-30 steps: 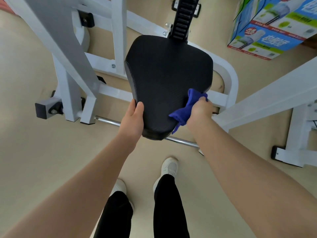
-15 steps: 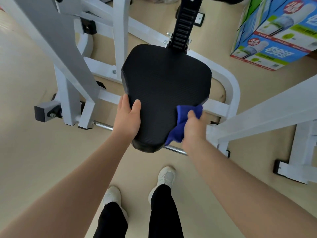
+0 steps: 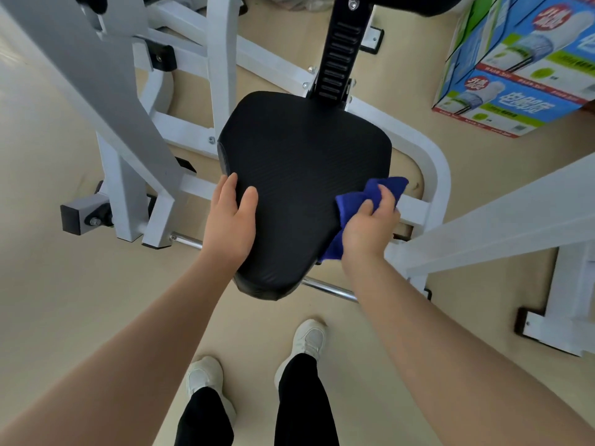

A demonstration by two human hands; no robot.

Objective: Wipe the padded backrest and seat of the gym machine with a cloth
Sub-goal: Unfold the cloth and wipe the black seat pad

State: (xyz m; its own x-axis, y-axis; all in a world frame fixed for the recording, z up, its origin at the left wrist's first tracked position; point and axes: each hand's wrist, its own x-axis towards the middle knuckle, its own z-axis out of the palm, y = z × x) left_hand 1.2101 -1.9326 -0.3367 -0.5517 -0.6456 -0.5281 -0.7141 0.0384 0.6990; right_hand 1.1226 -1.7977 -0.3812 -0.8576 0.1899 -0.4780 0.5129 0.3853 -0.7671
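Head view looks straight down on the black padded seat point(image 3: 302, 188), which I take as my landmark. My left hand point(image 3: 230, 220) lies on the seat's left edge, thumb and fingers spread flat on the pad and curling round nothing. I judge it is steadying the seat. My right hand point(image 3: 370, 225) is at the seat's right edge, fingers closed round a bunched blue cloth point(image 3: 349, 204). The cloth presses on the rim there, and a tail of it hangs down past the side of the seat. Behind the seat a black slotted post point(image 3: 338, 56) rises toward a dark pad point(image 3: 415, 3) at the top of the view, probably the backrest, though too little of it shows to be sure. The white frame point(image 3: 428, 175) loops round the seat's right side. A printed carton point(image 3: 515, 75) stands well off to the far right of the seat.

I read this as the seat-wiping step, working the right rim. Most of the seat's top lies bare of the cloth. The next move calls for drawing the cloth across the top toward my left hand with even pressure, keeping the wad flat to the pad. The backrest would come after that.
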